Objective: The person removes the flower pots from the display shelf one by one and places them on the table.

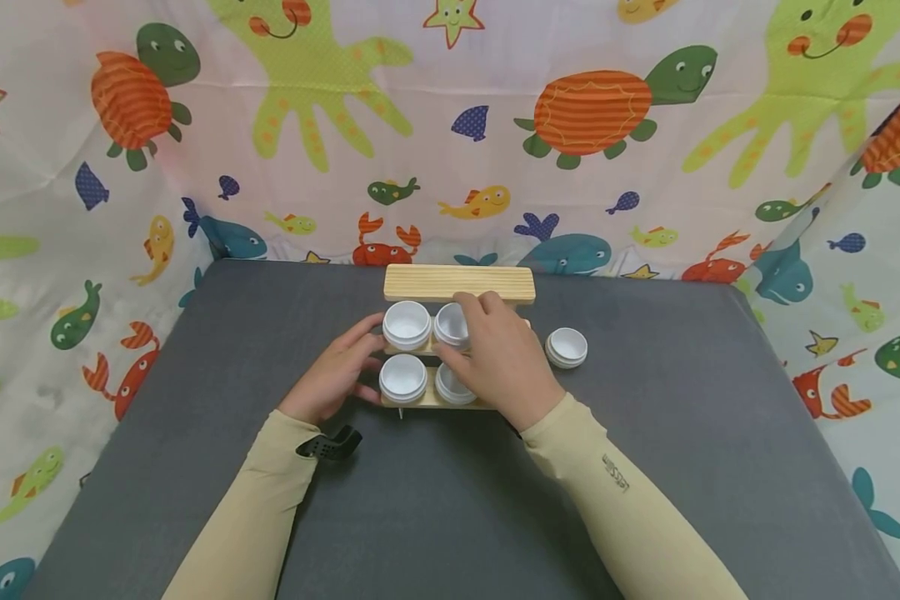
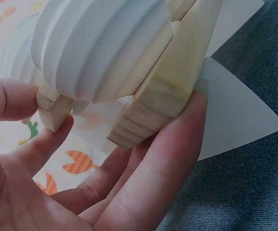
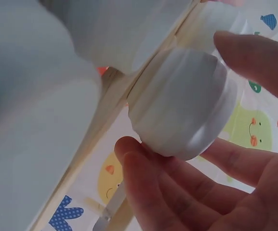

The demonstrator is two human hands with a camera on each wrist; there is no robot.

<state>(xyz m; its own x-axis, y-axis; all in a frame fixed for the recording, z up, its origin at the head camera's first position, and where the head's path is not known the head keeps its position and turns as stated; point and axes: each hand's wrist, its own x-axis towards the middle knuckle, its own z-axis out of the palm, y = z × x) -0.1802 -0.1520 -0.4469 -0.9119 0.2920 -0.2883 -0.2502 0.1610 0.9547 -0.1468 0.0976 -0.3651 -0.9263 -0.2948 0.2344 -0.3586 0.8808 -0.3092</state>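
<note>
A tiered wooden stand (image 1: 459, 284) carries small white ribbed pots on its middle and front tiers, among them a middle-tier pot (image 1: 407, 325) and a front-tier pot (image 1: 402, 377). My left hand (image 1: 332, 371) grips the left ends of these two tiers. In the left wrist view its fingers lie against a wooden board (image 2: 165, 89) and a smaller board end. My right hand (image 1: 508, 354) reaches over the stand's right side and hides the pots there. The right wrist view shows its thumb and fingers curled around a white pot (image 3: 179, 101) at a board's edge.
One more white pot (image 1: 567, 347) stands on the grey tabletop (image 1: 645, 467) right of the stand. The stand's back tier holds no pots. A cloth (image 1: 480, 167) printed with sea animals hangs behind the table and along both sides.
</note>
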